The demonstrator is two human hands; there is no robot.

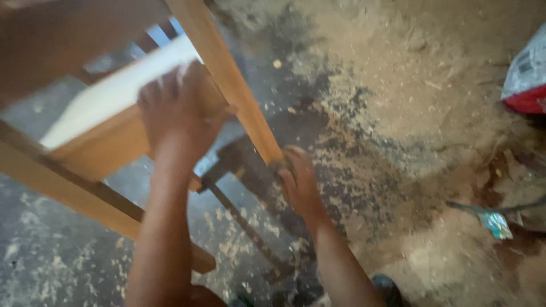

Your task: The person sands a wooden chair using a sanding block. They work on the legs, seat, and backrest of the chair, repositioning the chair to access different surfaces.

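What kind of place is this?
Likely a woodworking shop. Sawdust and shavings cover the concrete floor, and the left hand and right hand hold a bare wooden furniture frame.

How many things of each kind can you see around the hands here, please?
Hands: 2, left hand and right hand
Wooden frame: 1
White panel: 1
Red and white bag: 1
Total: 5

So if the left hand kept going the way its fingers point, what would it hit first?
The left hand already lies flat against the wooden panel of the furniture frame, fingers pointing up towards the panel's pale top edge. Depth is unclear through the blur.
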